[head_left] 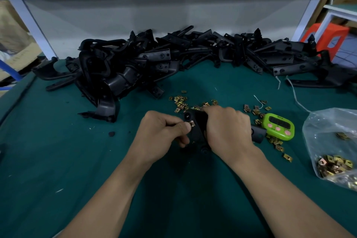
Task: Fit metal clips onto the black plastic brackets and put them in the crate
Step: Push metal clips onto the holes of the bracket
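Observation:
My right hand grips a black plastic bracket just above the green table; its far end pokes out right of my wrist. My left hand pinches a small brass-coloured metal clip against the bracket's edge with thumb and fingers. Loose metal clips lie scattered on the cloth behind my hands and to the right. A long heap of black brackets runs across the back of the table. No crate is in view.
A green digital timer lies right of my right hand. A clear plastic bag with more clips sits at the right edge. White shelf legs stand behind the heap. An orange stool is at far right.

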{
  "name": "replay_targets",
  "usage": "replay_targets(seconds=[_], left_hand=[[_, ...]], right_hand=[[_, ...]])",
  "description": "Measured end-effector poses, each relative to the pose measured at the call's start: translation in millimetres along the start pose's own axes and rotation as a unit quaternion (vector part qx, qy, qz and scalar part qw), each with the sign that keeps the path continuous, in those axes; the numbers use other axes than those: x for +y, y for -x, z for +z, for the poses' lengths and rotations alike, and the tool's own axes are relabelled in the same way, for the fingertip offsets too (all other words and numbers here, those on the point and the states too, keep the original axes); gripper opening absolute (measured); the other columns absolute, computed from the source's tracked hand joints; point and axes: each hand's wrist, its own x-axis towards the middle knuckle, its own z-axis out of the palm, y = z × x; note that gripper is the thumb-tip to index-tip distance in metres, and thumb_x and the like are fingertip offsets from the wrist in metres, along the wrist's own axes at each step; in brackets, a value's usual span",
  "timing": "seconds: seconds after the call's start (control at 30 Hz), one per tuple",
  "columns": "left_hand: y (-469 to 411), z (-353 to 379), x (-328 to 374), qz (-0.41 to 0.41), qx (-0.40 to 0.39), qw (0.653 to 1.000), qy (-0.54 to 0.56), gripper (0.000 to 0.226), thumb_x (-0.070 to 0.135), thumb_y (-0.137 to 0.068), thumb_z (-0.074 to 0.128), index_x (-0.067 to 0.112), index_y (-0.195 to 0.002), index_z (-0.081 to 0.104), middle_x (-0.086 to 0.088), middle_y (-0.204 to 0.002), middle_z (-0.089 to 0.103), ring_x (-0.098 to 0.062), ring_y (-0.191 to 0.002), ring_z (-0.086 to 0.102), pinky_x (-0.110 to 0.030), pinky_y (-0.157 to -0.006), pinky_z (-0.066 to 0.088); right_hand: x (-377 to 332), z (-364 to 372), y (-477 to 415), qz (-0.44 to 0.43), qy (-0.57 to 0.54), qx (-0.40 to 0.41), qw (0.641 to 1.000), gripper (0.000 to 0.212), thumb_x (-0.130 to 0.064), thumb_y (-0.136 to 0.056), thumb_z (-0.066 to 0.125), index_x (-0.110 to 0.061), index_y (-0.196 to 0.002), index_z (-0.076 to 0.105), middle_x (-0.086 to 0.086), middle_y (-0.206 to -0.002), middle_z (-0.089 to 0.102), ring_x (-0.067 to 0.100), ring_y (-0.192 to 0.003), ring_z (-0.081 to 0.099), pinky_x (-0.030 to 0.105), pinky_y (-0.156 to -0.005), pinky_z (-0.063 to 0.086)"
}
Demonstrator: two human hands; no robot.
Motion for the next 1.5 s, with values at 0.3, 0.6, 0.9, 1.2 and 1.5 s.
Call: replay_targets(seconds=[0.3, 0.6, 0.9, 1.2, 1.5], left_hand=[[2.4, 11.7, 0.8, -0.018, 0.042, 0.994, 0.101, 0.027, 0.008, -0.092, 0.069, 0.005, -0.066, 0.076, -0.014, -0.062, 0.07, -0.021, -0.057, 0.064, -0.024, -0.061, 0.052], [0.2, 13.0, 2.4, 0.006, 0.035, 0.985, 0.169, 0.027, 0.01, -0.096, 0.065, 0.007, -0.072, 0.079, -0.013, -0.07, 0.072, -0.018, -0.061, 0.065, -0.02, -0.062, 0.052], [-8.8, -26.2, -5.4, -0.001, 0.242, 0.97, -0.023, 0.014, 0.029, -0.083, 0.072, 0.04, -0.081, 0.08, 0.006, -0.074, 0.077, -0.011, -0.07, 0.073, -0.027, -0.076, 0.058], [-6.9, -54.4, -16.1, -0.113, 0.033, 0.939, -0.324, 0.01, 0.041, -0.076, 0.081, 0.048, -0.078, 0.075, 0.022, -0.091, 0.069, 0.003, -0.087, 0.062, -0.012, -0.074, 0.046], [-7.7, -32.4, -17.4, -0.046, 0.166, 0.955, -0.241, 0.019, 0.017, -0.074, 0.084, 0.031, -0.07, 0.07, 0.021, -0.072, 0.067, 0.003, -0.063, 0.061, -0.007, -0.055, 0.042]], right_hand=[[-2.5, -2.2, 0.4, 0.015, 0.004, 0.017, 1.0, 0.022, -0.011, -0.079, 0.059, -0.028, -0.091, 0.064, -0.002, -0.075, 0.066, 0.03, -0.073, 0.066, 0.032, -0.055, 0.028], [-1.3, -5.3, 1.3, 0.016, -0.044, -0.022, 0.999, 0.029, -0.009, -0.078, 0.061, -0.028, -0.1, 0.063, -0.002, -0.084, 0.067, 0.031, -0.081, 0.066, 0.033, -0.061, 0.033], [13.2, 1.6, -3.1, 0.077, -0.077, -0.031, 0.994, 0.029, -0.013, -0.074, 0.066, -0.025, -0.101, 0.064, -0.001, -0.07, 0.055, 0.037, -0.079, 0.065, 0.034, -0.063, 0.039], [17.3, 5.5, -6.0, 0.097, -0.076, -0.052, 0.991, 0.036, -0.017, -0.073, 0.071, -0.024, -0.108, 0.065, 0.001, -0.076, 0.053, 0.037, -0.084, 0.066, 0.032, -0.064, 0.038], [17.0, 6.0, -5.3, 0.093, -0.078, -0.046, 0.992, 0.039, -0.017, -0.072, 0.072, -0.027, -0.109, 0.065, -0.003, -0.068, 0.046, 0.036, -0.078, 0.062, 0.032, -0.064, 0.036]])
